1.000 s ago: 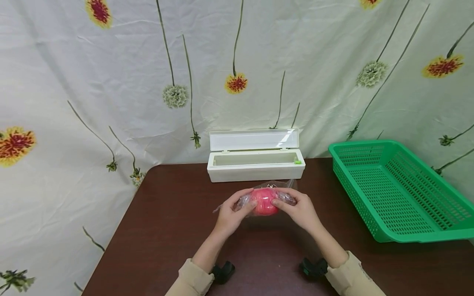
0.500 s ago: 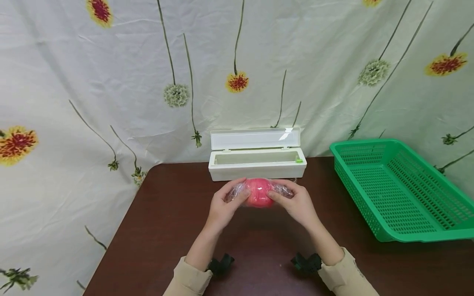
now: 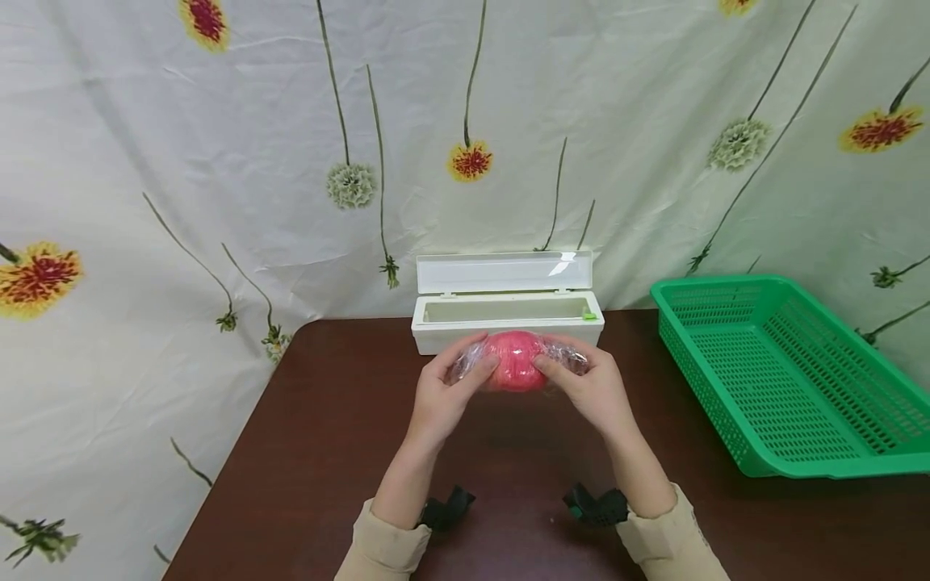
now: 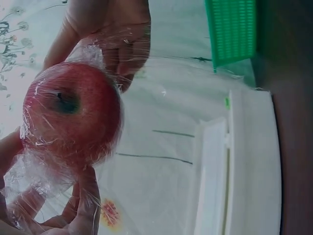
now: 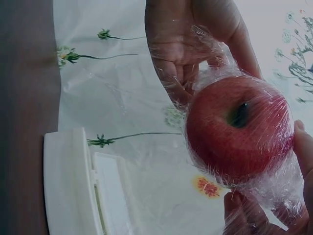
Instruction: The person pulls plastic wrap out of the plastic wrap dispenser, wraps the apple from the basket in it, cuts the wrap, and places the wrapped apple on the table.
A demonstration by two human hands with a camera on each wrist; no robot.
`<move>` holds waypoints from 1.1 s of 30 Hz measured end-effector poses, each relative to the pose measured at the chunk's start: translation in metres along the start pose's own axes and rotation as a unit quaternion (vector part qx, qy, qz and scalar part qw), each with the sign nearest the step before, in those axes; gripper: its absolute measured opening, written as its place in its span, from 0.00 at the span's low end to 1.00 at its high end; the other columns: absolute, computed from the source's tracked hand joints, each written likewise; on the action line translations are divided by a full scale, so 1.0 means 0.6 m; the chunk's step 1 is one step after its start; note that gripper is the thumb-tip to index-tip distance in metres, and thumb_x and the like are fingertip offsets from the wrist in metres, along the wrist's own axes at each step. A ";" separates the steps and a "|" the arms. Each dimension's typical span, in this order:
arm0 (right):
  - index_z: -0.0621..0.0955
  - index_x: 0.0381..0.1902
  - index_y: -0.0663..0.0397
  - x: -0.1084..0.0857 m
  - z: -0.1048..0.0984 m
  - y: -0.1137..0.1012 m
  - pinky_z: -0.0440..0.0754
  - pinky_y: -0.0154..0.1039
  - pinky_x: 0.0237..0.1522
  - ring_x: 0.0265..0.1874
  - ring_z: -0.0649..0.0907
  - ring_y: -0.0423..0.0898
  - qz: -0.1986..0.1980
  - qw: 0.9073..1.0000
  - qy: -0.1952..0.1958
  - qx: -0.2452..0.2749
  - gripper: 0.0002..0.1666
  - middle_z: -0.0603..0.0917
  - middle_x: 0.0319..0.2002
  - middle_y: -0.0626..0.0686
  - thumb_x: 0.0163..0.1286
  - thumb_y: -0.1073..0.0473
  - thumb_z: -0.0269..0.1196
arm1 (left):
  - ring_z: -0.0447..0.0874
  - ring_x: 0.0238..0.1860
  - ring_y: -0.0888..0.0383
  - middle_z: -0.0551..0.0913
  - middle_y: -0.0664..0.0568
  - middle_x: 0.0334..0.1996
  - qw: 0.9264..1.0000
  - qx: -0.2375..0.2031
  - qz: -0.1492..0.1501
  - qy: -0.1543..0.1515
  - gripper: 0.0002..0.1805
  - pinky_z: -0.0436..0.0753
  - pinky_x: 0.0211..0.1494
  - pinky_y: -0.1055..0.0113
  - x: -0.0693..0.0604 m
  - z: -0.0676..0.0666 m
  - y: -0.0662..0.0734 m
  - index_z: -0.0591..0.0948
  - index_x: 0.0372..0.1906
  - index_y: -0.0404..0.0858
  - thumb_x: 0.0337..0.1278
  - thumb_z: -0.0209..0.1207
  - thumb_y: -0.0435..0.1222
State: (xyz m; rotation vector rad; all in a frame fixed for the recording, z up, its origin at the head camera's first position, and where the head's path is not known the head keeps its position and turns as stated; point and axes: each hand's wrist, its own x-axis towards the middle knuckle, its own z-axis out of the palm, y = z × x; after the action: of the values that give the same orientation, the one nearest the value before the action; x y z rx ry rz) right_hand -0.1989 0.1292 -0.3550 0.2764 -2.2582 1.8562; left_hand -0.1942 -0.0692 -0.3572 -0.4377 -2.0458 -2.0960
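Note:
A red apple (image 3: 517, 361) wrapped in clear cling film is held up over the table between both hands. My left hand (image 3: 439, 397) grips its left side, thumb in front and fingers behind. On the other side my right hand (image 3: 599, 393) grips it the same way. Bunched cling film (image 3: 569, 355) sticks out at both sides, within the hands. In the left wrist view the apple (image 4: 73, 115) shows its stem hollow under wrinkled film. Film stretched tight over the apple (image 5: 239, 128) also shows in the right wrist view. Parts of the fingers are hidden behind the fruit.
Behind the hands stands a long white plastic box (image 3: 508, 333), its lid raised and a small green piece at its right end. A green perforated basket (image 3: 756, 448) sits on the right of the dark brown table (image 3: 327, 452). A flowered cloth (image 3: 276, 121) hangs behind.
Both hands have lifted the wrapped apple up and away, nearer the white box. Loose film that stuck out past the hands one second ago is now gathered in at the sides.

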 end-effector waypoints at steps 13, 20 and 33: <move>0.72 0.60 0.51 0.013 -0.019 -0.001 0.82 0.43 0.41 0.50 0.74 0.54 -0.029 0.997 -0.065 -0.009 0.35 0.74 0.54 0.56 0.54 0.59 0.71 | 0.79 0.45 0.49 0.76 0.42 0.52 1.000 -0.023 -0.004 0.018 0.22 0.83 0.43 0.62 0.008 0.029 0.010 0.78 0.56 0.36 0.54 0.65 0.34; 0.68 0.63 0.47 0.017 -0.036 0.012 0.82 0.44 0.42 0.52 0.72 0.55 -0.052 0.991 -0.120 -0.018 0.46 0.72 0.56 0.54 0.46 0.60 0.76 | 0.79 0.46 0.50 0.77 0.45 0.52 0.999 0.048 -0.007 -0.010 0.26 0.82 0.45 0.62 0.011 0.019 0.003 0.76 0.59 0.40 0.52 0.66 0.38; 0.70 0.61 0.46 0.014 -0.041 0.013 0.82 0.45 0.40 0.52 0.72 0.57 -0.016 0.993 -0.114 -0.034 0.44 0.72 0.55 0.56 0.46 0.58 0.76 | 0.82 0.38 0.55 0.84 0.47 0.37 0.991 0.125 0.051 0.013 0.20 0.82 0.43 0.64 0.005 -0.024 0.016 0.82 0.52 0.41 0.51 0.67 0.38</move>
State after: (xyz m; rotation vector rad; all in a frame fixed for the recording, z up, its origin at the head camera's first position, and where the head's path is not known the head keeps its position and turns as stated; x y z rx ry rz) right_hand -0.2081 0.1548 -0.3556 0.5340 -2.4428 1.8085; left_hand -0.1951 -0.0834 -0.3476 -0.4601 -2.1838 -1.7486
